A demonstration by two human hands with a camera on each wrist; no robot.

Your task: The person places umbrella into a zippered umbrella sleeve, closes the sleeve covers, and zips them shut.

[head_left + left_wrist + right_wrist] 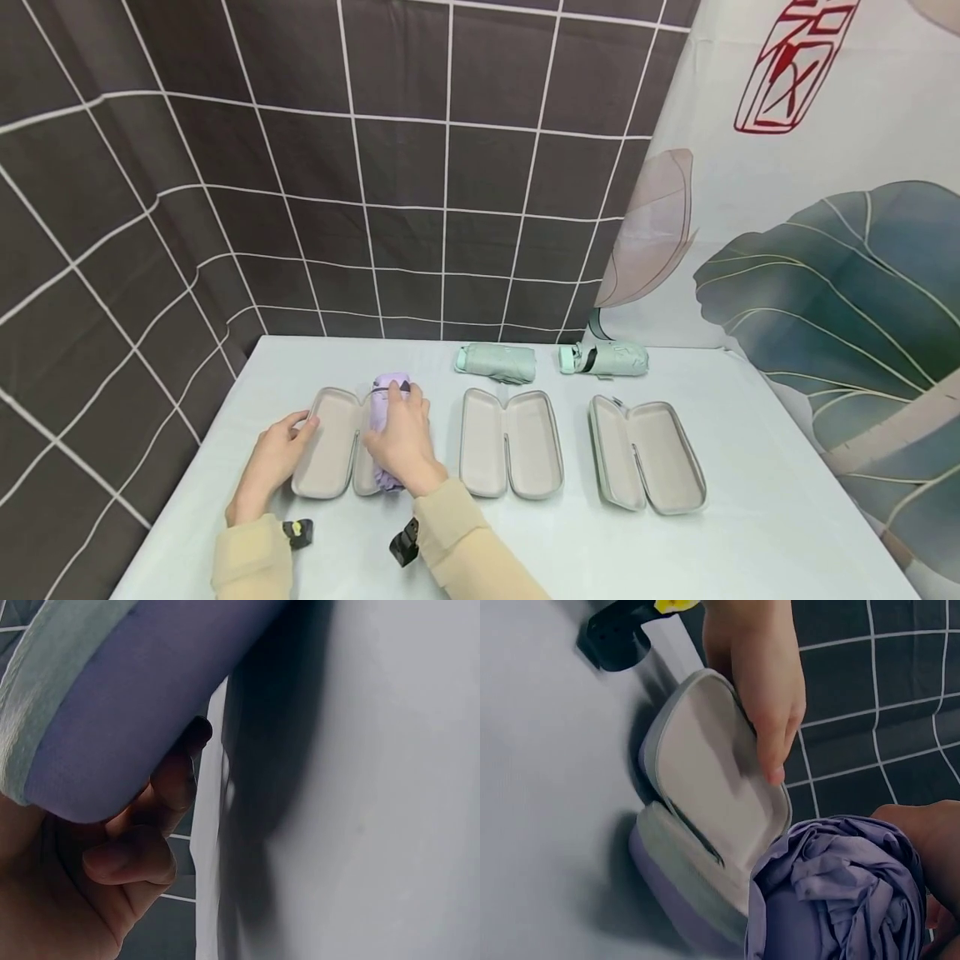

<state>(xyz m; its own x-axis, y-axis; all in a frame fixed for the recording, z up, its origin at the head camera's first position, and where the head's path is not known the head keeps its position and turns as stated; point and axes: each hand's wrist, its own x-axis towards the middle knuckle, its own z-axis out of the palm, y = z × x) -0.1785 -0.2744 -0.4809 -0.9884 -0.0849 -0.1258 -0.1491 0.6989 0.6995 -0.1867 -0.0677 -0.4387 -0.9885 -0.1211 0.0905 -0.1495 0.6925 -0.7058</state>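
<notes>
A grey-lined hard case [327,446] lies unfolded at the left of the table, its zipper open; the wrist views show a lilac outside [127,712]. My left hand [273,457] holds the case's outer left rim, with the thumb at the inner edge and fingers on the outside. A small folded purple umbrella [381,407] is in my right hand [405,437], gripped from above over the case's right half. Its gathered cloth end [847,892] faces the right wrist camera. Whether the umbrella touches the lining cannot be made out.
Two more unfolded grey-lined cases, a middle case [483,446] and a right case [667,458], lie on the white table [765,517]. Behind them are two folded mint umbrellas, one left [497,362] and one right [611,359]. Dark gridded cloth [397,167] hangs behind.
</notes>
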